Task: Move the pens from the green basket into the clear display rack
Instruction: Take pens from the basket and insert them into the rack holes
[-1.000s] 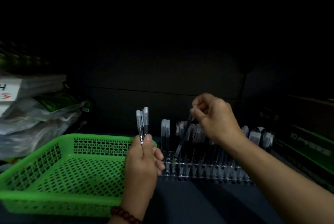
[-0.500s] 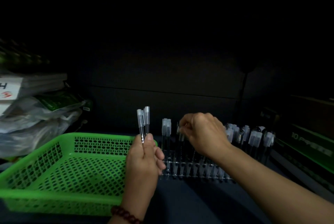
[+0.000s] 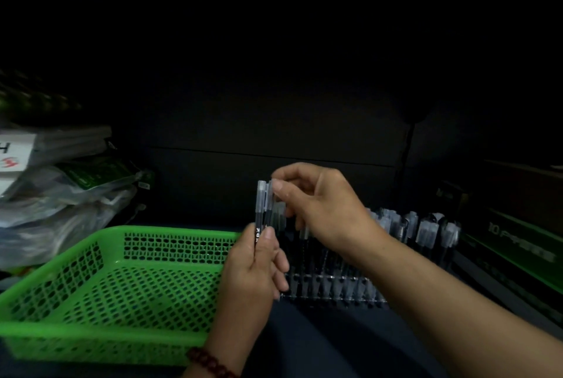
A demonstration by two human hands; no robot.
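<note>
Left hand [image 3: 253,268]: raised in front of the near end of the rack, fingers and thumb curled round the lower barrels of two pens, gripping them upright.
Held pens [image 3: 261,210]: two dark-barrelled pens with frosted caps, side by side and touching, cap ends up, above the basket's right corner.
Right hand [image 3: 323,210]: reaching across above the rack; thumb and forefinger pinch the cap end of the right-hand one of the held pens, the other fingers loosely curled.
Green basket [image 3: 91,335]: perforated plastic basket on the surface at left, just beside the rack; its mesh floor shows.
Clear display rack [image 3: 335,287]: transparent rack on the surface, behind and to the right of the left hand, partly hidden by the right forearm.
Racked pens [image 3: 426,231]: a row of capped pens standing in the rack, caps up, leaning slightly; their number cannot be told.
Bracelet [image 3: 210,362]: dark red beads on the left wrist.
Plastic-wrapped packs [image 3: 61,194]: stacked at far left, behind the basket.
Dark box [image 3: 518,252]: green-edged, at right, beyond the rack.
Surface [image 3: 320,347]: dark, carrying basket and rack.
</note>
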